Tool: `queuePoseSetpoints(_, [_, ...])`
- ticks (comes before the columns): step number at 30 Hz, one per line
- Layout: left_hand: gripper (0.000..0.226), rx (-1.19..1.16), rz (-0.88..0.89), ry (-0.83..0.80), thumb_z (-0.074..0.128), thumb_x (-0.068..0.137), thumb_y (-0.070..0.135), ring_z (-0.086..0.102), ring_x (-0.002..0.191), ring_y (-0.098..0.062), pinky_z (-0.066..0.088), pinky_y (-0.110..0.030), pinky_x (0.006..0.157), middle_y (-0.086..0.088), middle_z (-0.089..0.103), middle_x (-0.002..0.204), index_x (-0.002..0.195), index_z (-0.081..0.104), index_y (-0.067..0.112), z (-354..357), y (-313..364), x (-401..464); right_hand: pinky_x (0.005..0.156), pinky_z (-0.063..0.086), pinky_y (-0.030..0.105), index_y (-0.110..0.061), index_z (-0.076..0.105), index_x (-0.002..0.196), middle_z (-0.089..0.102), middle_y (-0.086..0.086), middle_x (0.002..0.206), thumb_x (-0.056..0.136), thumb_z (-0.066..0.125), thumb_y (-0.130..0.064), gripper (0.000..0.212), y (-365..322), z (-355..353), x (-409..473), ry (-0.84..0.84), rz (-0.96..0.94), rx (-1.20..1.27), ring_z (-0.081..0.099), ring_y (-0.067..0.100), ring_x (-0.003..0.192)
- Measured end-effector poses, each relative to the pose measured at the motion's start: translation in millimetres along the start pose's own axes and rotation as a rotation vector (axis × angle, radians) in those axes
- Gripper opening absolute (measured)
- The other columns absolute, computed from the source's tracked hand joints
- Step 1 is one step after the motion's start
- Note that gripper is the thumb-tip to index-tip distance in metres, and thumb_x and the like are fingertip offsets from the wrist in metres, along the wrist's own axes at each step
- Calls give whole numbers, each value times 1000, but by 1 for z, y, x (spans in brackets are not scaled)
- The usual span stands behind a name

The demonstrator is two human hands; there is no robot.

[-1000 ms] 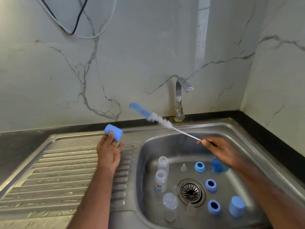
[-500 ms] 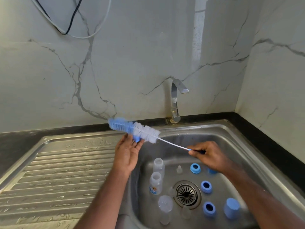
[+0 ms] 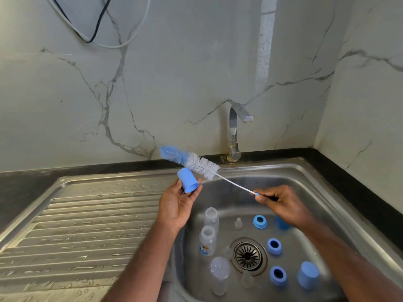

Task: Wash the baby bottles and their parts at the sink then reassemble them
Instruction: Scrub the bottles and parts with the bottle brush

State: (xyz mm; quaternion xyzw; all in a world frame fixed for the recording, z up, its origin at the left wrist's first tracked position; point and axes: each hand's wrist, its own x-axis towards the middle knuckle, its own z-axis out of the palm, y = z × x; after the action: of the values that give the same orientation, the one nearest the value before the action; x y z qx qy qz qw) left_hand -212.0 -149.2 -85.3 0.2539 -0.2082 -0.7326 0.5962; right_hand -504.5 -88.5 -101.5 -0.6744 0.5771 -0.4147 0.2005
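Left hand (image 3: 176, 205) pinches a blue cap (image 3: 188, 180) at its fingertips, palm up, over the basin's 9 o'clock rim. Cap lies tilted, its mouth toward 4 o'clock. Right hand (image 3: 281, 202) is closed on the handle end of the brush (image 3: 192, 161), held above the sink (image 3: 340, 188). Brush wire runs from the right hand toward 10 o'clock; the bristle head, white then blue at the tip, sits just above the cap, touching or nearly so, cannot tell. Tap (image 3: 235, 129) at 12 o'clock, no water seen running.

In the basin: two clear bottles (image 3: 208, 235) upright at 9 o'clock of the drain (image 3: 248, 256), a third lying at 7 o'clock. Three blue rings (image 3: 274, 246) at 12 to 4 o'clock of the drain, another blue cap at 4 o'clock near the corner, one partly hidden under the right wrist. Small clear teats (image 3: 238, 223) near the drain. Wet drainboard (image 3: 82, 225) at 9 o'clock.
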Motion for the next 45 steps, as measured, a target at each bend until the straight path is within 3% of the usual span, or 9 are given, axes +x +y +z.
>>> queuePoseSetpoints(10, [48,72,57,-134,63,86,13,66,116,-28,51,-44,103,-16,65,128,131,55,0,0,-4,3,65,57,32,-26,80,104,77,-4,78,92,73,-17,17,-19,22,4,-106,-10,47,71,9,68])
queuePoseSetpoints(14, [24,190,54,-65,67,83,22,60,125,-29,51,-52,99,-6,69,117,105,65,16,-9,0,7,58,44,11,-9,77,106,66,-22,60,93,69,-3,17,-14,-1,-1,-268,47,110,62,-7,59])
queuePoseSetpoints(18, [43,202,-5,-115,83,73,29,70,108,-26,56,-47,90,-15,70,118,108,66,9,4,-16,1,71,56,41,-27,78,108,78,5,86,94,71,-18,18,-21,22,2,-113,17,81,73,24,77])
queuePoseSetpoints(20, [75,167,8,-141,98,55,31,70,109,-32,59,-44,90,-20,70,120,115,65,2,6,-18,2,75,56,46,-30,79,105,77,7,84,95,71,-22,16,-23,29,4,-98,-16,78,72,19,75])
queuePoseSetpoints(24, [95,42,61,-140,96,59,27,63,123,-35,58,-44,92,-22,62,135,138,51,0,-5,-2,8,62,51,15,-13,78,108,71,-18,65,94,68,-8,17,-22,3,1,-244,36,122,68,-1,66])
queuePoseSetpoints(29, [43,97,-53,-104,44,104,18,69,111,-34,52,-50,98,-22,68,124,143,48,2,-3,-7,2,58,46,15,-23,77,108,63,-20,59,96,69,-16,17,-26,23,-1,-154,29,44,57,-3,55])
queuePoseSetpoints(34, [81,108,-5,-126,88,71,36,71,99,-28,55,-46,98,-22,69,114,133,54,-2,6,-12,-1,63,54,36,-23,78,110,75,-1,74,96,69,-19,17,-29,21,5,-124,9,51,63,3,66])
queuePoseSetpoints(39, [117,208,5,-176,101,46,42,62,125,-28,50,-50,103,-15,63,137,143,48,3,-7,-8,9,55,42,7,-4,75,111,63,-22,55,96,64,-4,18,-24,-1,-6,-287,106,135,61,-6,54])
queuePoseSetpoints(45, [71,167,-55,-222,101,46,41,69,98,-23,58,-51,84,-12,71,110,102,67,14,7,-20,2,48,30,20,-16,76,115,38,-9,54,100,62,-17,21,-33,31,2,-150,90,243,33,5,50])
